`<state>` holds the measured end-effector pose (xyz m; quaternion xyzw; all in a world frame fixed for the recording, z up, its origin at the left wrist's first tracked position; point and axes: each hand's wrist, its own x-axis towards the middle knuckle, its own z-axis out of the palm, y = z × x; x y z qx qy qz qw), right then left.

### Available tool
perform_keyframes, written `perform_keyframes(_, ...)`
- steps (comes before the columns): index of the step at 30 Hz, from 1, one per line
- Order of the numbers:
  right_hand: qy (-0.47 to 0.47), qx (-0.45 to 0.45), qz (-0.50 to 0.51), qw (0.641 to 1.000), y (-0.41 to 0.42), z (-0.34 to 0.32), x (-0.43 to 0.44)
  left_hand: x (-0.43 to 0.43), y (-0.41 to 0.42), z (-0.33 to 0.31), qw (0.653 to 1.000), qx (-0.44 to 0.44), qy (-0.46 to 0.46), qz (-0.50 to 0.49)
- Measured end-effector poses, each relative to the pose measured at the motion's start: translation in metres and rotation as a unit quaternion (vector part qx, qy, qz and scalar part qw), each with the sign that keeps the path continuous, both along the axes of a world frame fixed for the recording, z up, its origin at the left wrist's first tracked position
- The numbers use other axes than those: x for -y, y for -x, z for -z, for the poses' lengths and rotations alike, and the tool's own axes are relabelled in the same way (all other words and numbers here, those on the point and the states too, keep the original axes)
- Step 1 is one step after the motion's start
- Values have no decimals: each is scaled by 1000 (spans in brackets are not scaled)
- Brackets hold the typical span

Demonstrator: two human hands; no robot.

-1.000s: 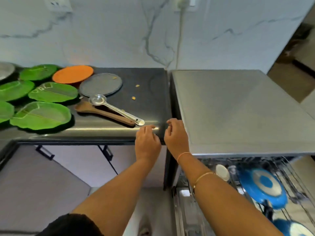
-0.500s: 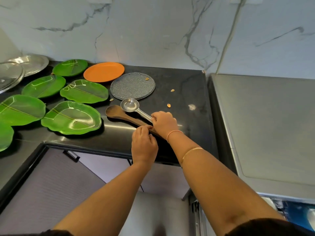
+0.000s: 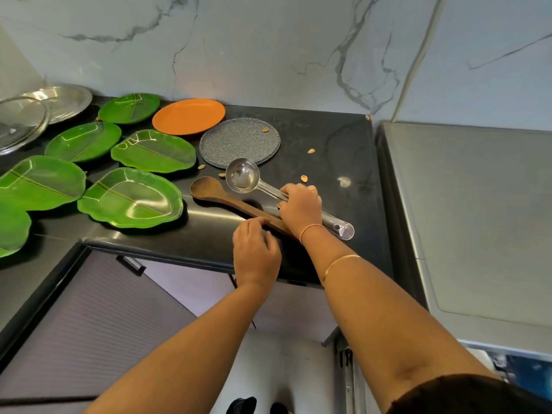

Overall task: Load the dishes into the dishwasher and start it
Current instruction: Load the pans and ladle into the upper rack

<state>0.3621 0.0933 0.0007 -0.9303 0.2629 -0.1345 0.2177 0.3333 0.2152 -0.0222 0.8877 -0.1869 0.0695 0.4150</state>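
Note:
A steel ladle and a wooden spoon lie side by side on the black countertop. My right hand grips the ladle's handle at its middle, fingers curled over it. My left hand sits at the counter's front edge, fingertips touching the wooden spoon's handle end. Several green leaf-shaped plates, an orange plate and a grey speckled plate lie to the left. The dishwasher's grey top is on the right.
A steel plate and a glass lid sit at the far left. Small nut shells are scattered near the ladle. A sliver of the dishwasher rack with something blue shows at the bottom right. Marble wall behind.
Both hands moved from the counter's front corner to the utensils. My right hand has closed round the ladle's handle, and the view swung left, away from the open rack.

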Motion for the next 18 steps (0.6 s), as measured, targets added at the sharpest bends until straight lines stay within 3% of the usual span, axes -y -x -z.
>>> perform_keyframes(5, -24, 110, 50, 992, 57, -15, 29, 38, 48, -9, 998, 22, 12, 61)
perform_keyframes(9, -37, 205, 146, 967, 129, -30, 65, 73, 101, -19, 990, 37, 10, 137)
perform_keyframes(14, -10, 236, 267, 934, 249, -43, 108, 113, 201, -23, 970, 42, 28, 238)
perform_keyframes(18, 15, 241, 334, 911, 356, -43, 127, 133, 291, -4, 928, 81, 3, 364)
